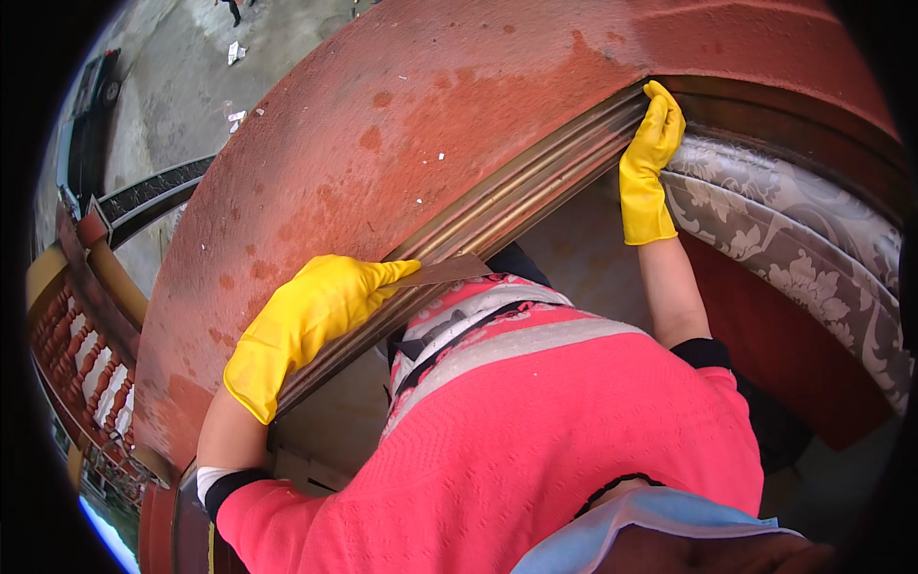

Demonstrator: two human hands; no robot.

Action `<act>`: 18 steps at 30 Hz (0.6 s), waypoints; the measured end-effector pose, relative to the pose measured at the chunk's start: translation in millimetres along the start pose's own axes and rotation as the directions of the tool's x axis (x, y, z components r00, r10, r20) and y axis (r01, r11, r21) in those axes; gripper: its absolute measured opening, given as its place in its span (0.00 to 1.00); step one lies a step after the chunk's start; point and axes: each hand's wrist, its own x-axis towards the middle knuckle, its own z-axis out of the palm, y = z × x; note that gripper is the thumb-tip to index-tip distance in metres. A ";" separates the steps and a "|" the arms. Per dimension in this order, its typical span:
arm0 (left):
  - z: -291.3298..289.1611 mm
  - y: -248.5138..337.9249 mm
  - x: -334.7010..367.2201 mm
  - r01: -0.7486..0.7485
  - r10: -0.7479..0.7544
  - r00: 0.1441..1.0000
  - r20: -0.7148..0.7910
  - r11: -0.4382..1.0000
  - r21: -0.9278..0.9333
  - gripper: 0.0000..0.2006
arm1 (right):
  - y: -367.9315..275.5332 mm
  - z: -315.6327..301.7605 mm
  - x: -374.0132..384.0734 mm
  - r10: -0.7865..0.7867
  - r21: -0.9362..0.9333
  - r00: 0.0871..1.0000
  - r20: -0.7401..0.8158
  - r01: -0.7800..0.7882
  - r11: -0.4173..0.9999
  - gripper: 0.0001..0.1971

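Observation:
My left hand (320,311), in a yellow rubber glove, is closed on a thin flat brown piece (448,271) with a pointed end. It lies over the grooved metal window track (516,187); its material I cannot make out. At the far right end of the track, my right hand (655,134) wears a matching glove. Its fingers are bent and pressed together against the corner by the frame, and anything within them is hidden. The track runs along the inner side of a red, water-spotted sill (382,143).
A grey floral curtain (803,249) hangs bunched at the right, close to my right arm. Beyond the sill, far down, are grey ground (182,86) with litter and a dark vehicle (91,105). A red baluster railing (81,344) stands at the left.

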 end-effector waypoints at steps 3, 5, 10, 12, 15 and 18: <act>7.0 11.5 47.4 -0.143 0.143 0.989 -0.038 0.990 -0.002 0.24 | 2.7 3.6 2.8 -0.029 -0.005 1.000 0.007 0.029 1.000 0.12; 4.7 15.6 53.2 -0.145 0.145 0.987 -0.065 0.989 0.005 0.24 | -9.9 8.8 3.4 0.014 0.033 0.999 0.032 -0.015 0.999 0.11; -9.6 -2.9 3.4 -0.072 0.069 0.997 0.030 0.993 0.096 0.22 | 1.0 -1.5 4.9 0.001 -0.048 0.996 0.086 0.003 0.999 0.14; -4.8 -18.1 -25.1 0.008 -0.010 0.999 0.048 0.999 0.042 0.21 | 11.4 -6.1 6.7 0.013 -0.075 0.996 0.090 -0.007 0.997 0.14; 9.9 -27.9 -24.4 -0.036 0.036 0.999 -0.001 0.999 0.021 0.22 | 0.4 0.1 5.0 0.080 0.006 0.992 0.094 -0.081 0.997 0.14; 21.1 -7.4 14.5 -0.137 0.140 0.983 -0.119 0.990 0.034 0.25 | 3.4 1.2 6.9 0.082 0.030 0.993 0.089 -0.085 0.996 0.13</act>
